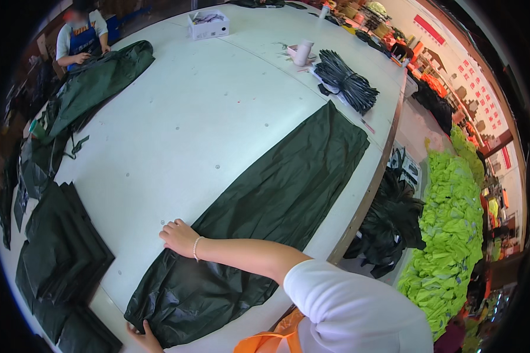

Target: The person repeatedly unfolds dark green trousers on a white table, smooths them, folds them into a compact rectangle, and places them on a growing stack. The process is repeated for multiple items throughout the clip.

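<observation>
A long, folded dark green garment (271,182) of thin, slightly shiny fabric lies slantwise on the white table. Its surface is wrinkled, and its near end bunches up darkly. My right hand (179,237), with a beaded bracelet at the wrist, reaches across the garment and is closed on its left edge, fingers bent over. At the lower corner of the near end, my left hand (145,339) pinches the fabric, thumb on top; the frame's lower edge cuts that hand off.
Folded dark green garments (65,247) are stacked at left. Far left, a person (82,35) handles green fabric (106,88). Black strips (347,82) lie bundled beside a white cone (303,53); a white box (208,25) stands farther back. Bright yellow-green fabric (447,235) is heaped beyond the table's right edge.
</observation>
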Available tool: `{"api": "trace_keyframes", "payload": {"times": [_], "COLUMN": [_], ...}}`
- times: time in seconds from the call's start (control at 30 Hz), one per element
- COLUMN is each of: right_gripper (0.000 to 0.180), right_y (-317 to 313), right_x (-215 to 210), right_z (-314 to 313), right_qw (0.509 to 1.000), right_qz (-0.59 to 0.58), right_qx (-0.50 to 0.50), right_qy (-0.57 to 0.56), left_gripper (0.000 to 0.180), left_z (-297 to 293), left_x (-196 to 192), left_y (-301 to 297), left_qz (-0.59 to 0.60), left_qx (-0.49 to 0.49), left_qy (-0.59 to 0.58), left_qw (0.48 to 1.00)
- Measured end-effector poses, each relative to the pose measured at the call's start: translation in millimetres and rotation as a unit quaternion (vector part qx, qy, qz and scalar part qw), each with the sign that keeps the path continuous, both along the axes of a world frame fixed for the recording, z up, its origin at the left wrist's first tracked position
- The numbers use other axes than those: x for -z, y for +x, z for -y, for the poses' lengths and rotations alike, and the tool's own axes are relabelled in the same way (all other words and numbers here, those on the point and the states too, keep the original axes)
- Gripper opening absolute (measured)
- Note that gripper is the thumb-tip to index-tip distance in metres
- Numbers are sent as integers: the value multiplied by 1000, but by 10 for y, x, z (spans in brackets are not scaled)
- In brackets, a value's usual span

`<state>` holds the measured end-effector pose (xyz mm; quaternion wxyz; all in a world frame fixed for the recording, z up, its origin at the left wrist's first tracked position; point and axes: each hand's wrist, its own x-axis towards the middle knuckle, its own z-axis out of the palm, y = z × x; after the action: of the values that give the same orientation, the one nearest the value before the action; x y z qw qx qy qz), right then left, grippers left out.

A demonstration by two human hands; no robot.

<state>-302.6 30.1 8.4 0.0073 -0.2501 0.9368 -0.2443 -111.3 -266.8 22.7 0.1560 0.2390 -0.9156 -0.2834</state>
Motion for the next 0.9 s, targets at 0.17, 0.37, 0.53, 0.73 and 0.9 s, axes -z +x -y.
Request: {"api": "trace_keyframes", "payload": {"times": [0.17,0.37,0.53,0.73,0.9], "right_gripper": [52,59,60,60,61], "right_y": [909,2436,3160,3294,3581], "right_x": [-188,-147,-74,-147,-205], "right_z": [-572,-1439,-1946,-2182,-3189], "right_qw": [997,985,977,981,968], "right_qz": [-68,104,174,178,219], "right_qx": [-10,98,88,71,102], "right_qy": [-28,93,82,4,-62], "left_gripper": [46,50,54,57,58], "left_z": [-1220,-2184,-2333,-3220,-4796], "left_x": [-385,125,235,-15,-574], "left_y": [-644,-1261,-1127,-880,-683], "left_qz": [-31,145,116,0,-82], "left_qx": [288,382,277,339,439], "left_qy": [-118,-136,-267,-237,-164], "left_qw": [950,902,916,911,879]}}
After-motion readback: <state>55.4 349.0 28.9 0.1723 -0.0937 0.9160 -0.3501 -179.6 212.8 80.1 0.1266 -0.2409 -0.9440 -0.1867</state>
